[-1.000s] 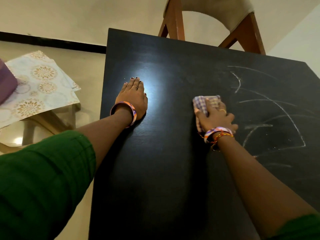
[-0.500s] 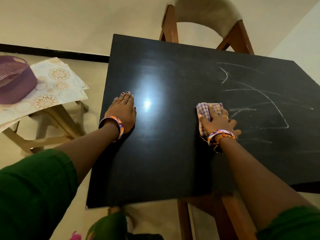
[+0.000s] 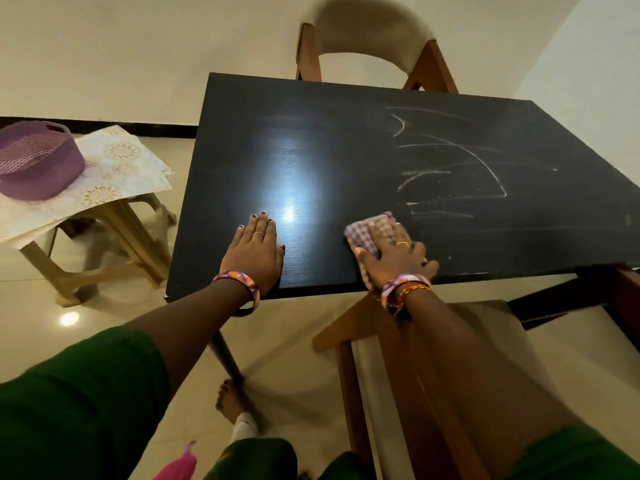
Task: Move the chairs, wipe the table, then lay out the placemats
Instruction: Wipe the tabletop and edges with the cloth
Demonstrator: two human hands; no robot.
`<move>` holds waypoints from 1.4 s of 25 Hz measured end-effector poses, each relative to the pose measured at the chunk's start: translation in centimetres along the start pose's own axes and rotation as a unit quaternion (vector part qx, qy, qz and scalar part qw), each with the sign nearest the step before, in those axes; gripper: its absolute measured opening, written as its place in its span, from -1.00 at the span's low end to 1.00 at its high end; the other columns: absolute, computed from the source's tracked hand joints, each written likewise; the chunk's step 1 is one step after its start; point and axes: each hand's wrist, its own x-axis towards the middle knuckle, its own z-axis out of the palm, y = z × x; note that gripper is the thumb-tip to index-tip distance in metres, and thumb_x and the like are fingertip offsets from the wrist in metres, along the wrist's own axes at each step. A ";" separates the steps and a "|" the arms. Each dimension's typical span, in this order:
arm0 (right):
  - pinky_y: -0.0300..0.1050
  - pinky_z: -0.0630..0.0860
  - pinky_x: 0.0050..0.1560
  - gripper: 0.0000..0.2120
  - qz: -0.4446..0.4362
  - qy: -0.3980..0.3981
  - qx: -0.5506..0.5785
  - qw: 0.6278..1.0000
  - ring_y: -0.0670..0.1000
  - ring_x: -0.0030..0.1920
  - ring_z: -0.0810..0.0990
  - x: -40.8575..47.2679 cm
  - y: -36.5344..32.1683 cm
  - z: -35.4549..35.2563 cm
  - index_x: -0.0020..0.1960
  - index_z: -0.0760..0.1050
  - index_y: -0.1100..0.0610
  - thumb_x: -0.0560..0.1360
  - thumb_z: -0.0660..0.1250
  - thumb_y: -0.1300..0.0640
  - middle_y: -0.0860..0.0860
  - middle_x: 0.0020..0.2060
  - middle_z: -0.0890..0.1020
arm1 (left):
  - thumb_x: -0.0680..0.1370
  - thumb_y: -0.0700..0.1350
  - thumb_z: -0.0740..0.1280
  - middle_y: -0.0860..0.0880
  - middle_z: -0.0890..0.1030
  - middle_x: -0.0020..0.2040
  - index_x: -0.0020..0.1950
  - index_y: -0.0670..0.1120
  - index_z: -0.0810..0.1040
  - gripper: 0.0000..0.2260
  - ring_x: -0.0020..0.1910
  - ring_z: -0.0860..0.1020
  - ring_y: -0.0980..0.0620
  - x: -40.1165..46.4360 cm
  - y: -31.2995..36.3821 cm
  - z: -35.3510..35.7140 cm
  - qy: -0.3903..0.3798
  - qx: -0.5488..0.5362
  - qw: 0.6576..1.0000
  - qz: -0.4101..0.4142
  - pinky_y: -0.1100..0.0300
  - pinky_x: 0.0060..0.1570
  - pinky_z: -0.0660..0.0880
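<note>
Here, right hand [image 3: 393, 256] presses a checked cloth [image 3: 372, 230] flat-fingered on the matte black table [image 3: 346, 140]; at nine o'clock, left hand [image 3: 254, 252] lies flat, fingers together.

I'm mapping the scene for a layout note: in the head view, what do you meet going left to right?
purple basket → placemats → left hand → checked cloth → chalk marks
</note>
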 end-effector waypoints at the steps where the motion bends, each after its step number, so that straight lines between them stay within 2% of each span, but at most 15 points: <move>1: 0.21 0.17 0.34 -0.37 0.045 0.001 0.020 0.999 0.23 0.44 0.14 0.4 2.5 -0.9 0.50 -0.02 -0.21 0.49 -0.03 -0.37 -0.06 0.54 0.02 | 0.66 0.00 -0.10 -0.14 -0.07 0.57 0.54 -0.19 -0.07 -0.50 0.56 -0.10 -0.08 -0.2 0.0 0.0 -0.004 0.005 1.000 0.001 0.06 0.51 -0.12; 3: -0.07 0.37 0.26 -0.26 0.108 -0.007 0.091 0.990 0.29 0.44 0.19 0.7 6.1 -2.4 0.55 -0.03 0.00 0.49 -0.09 -0.36 0.07 0.52 0.10 | 0.65 0.00 -0.09 -0.13 -0.08 0.57 0.54 -0.19 -0.07 -0.49 0.56 -0.11 -0.07 -0.1 0.1 0.0 -0.007 0.001 1.000 -0.004 0.05 0.51 -0.13; 4: -0.15 0.42 0.21 -0.30 0.128 -0.019 0.113 0.985 0.31 0.43 0.19 0.7 6.8 -2.6 0.55 -0.03 0.07 0.54 -0.06 -0.29 0.13 0.51 0.14 | 0.65 0.00 -0.08 -0.13 -0.07 0.57 0.54 -0.19 -0.05 -0.50 0.56 -0.11 -0.07 -0.1 0.2 -0.1 -0.008 -0.004 1.000 -0.010 0.04 0.51 -0.12; 6: 0.09 0.29 0.35 -0.38 0.147 0.003 0.071 0.987 0.33 0.44 0.13 0.6 6.4 -1.7 0.54 -0.04 -0.07 0.56 0.00 -0.25 0.13 0.52 0.07 | 0.65 -0.01 -0.06 -0.13 -0.06 0.57 0.54 -0.19 -0.03 -0.50 0.56 -0.10 -0.07 -0.2 0.8 -0.1 -0.009 -0.009 1.000 -0.022 0.03 0.51 -0.12; 8: 0.26 0.18 0.40 -0.42 0.114 0.009 0.045 0.992 0.32 0.43 0.09 -0.4 3.2 -0.3 0.52 -0.04 -0.18 0.55 0.03 -0.25 0.08 0.53 -0.01 | 0.65 -0.01 -0.06 -0.12 -0.04 0.57 0.54 -0.18 0.00 -0.51 0.56 -0.09 -0.06 -0.2 1.0 0.1 0.003 -0.006 1.000 -0.029 0.03 0.51 -0.11; 11: 0.27 0.09 0.44 -0.42 0.036 -0.008 0.033 0.999 0.34 0.46 0.01 -2.7 -1.3 1.4 0.52 -0.04 -0.14 0.57 0.07 -0.19 0.06 0.54 -0.09 | 0.65 -0.02 -0.06 -0.11 0.00 0.57 0.53 -0.17 0.04 -0.52 0.56 -0.07 -0.06 -0.1 1.0 0.1 0.020 0.001 0.999 -0.028 0.02 0.51 -0.10; 14: 0.25 0.08 0.43 -0.42 0.003 -0.011 0.026 1.000 0.33 0.46 0.03 -2.5 -0.4 0.8 0.52 -0.04 -0.16 0.56 0.06 -0.22 0.04 0.54 -0.07 | 0.65 -0.02 -0.05 -0.11 -0.01 0.57 0.53 -0.18 0.06 -0.53 0.56 -0.07 -0.06 0.1 1.0 0.1 0.010 -0.004 1.000 -0.025 0.00 0.51 -0.11; 19: 0.23 0.11 0.44 -0.38 0.094 -0.018 0.038 0.995 0.30 0.48 0.05 2.0 6.8 -0.1 0.53 -0.12 -0.13 0.55 -0.05 -0.28 0.06 0.55 -0.08 | 0.65 -0.01 -0.04 -0.12 -0.01 0.57 0.52 -0.18 0.06 -0.52 0.55 -0.06 -0.08 0.5 1.1 -0.3 -0.024 0.023 0.999 -0.026 -0.03 0.50 -0.07; 21: 0.23 0.14 0.43 -0.37 0.107 0.005 0.012 0.994 0.28 0.48 0.07 2.3 6.7 0.4 0.53 -0.10 -0.11 0.54 -0.07 -0.30 0.10 0.54 -0.05 | 0.65 0.00 -0.03 -0.14 -0.01 0.56 0.52 -0.19 0.07 -0.52 0.55 -0.04 -0.11 0.7 1.2 -0.9 -0.037 0.046 0.998 -0.025 -0.05 0.49 -0.02; 23: 0.23 0.17 0.41 -0.38 0.064 0.014 0.007 0.998 0.27 0.47 0.10 0.8 3.7 1.4 0.52 -0.06 -0.13 0.53 -0.04 -0.30 0.09 0.54 -0.03 | 0.65 0.01 -0.02 -0.17 0.00 0.56 0.52 -0.20 0.07 -0.51 0.54 -0.01 -0.15 1.2 1.7 -1.7 -0.069 0.076 0.994 -0.028 -0.09 0.47 0.07; 26: 0.23 0.16 0.42 -0.41 -0.088 0.007 -0.003 0.996 0.30 0.45 0.11 -3.5 -2.1 2.5 0.52 -0.01 -0.14 0.54 0.07 -0.23 0.05 0.55 -0.04 | 0.65 -0.03 0.04 -0.25 0.04 0.53 0.51 -0.23 0.07 -0.51 0.51 0.10 -0.22 1.9 3.5 -2.9 -0.125 0.151 0.978 -0.064 -0.09 0.37 0.27; 28: 0.18 0.15 0.43 -0.40 -0.128 -0.014 -0.008 0.992 0.27 0.45 0.11 -4.5 -2.8 1.7 0.52 -0.03 -0.16 0.55 0.08 -0.21 0.00 0.55 -0.06 | 0.64 -0.05 0.07 -0.25 0.03 0.54 0.52 -0.26 0.03 -0.48 0.51 0.11 -0.22 2.1 4.3 -2.9 -0.148 0.168 0.971 -0.088 -0.03 0.37 0.28; 31: 0.11 0.20 0.38 -0.42 -0.082 -0.007 -0.009 0.997 0.22 0.43 0.15 -2.2 1.6 0.7 0.52 -0.06 -0.19 0.55 0.00 -0.25 -0.08 0.55 -0.11 | 0.62 0.01 0.12 -0.18 0.03 0.55 0.52 -0.24 0.04 -0.43 0.51 0.13 -0.18 2.2 4.0 -2.8 -0.138 0.087 0.979 -0.120 0.01 0.41 0.21; 34: 0.25 0.16 0.40 -0.32 -0.006 -0.011 -0.033 0.999 0.21 0.50 0.04 1.4 7.5 1.2 0.51 -0.14 -0.20 0.42 -0.25 -0.35 -0.04 0.55 -0.16 | 0.61 0.04 0.15 -0.14 -0.01 0.56 0.54 -0.20 0.02 -0.40 0.51 0.14 -0.17 2.1 3.5 -2.8 -0.135 0.076 0.980 -0.122 -0.01 0.41 0.22; 35: 0.29 0.15 0.39 -0.30 0.009 -0.015 -0.037 0.999 0.22 0.51 0.02 2.2 8.7 1.5 0.51 -0.15 -0.20 0.39 -0.27 -0.35 -0.01 0.55 -0.14 | 0.61 0.05 0.14 -0.14 -0.02 0.57 0.54 -0.19 0.01 -0.40 0.51 0.13 -0.17 2.2 3.4 -2.7 -0.139 0.083 0.980 -0.119 -0.01 0.41 0.22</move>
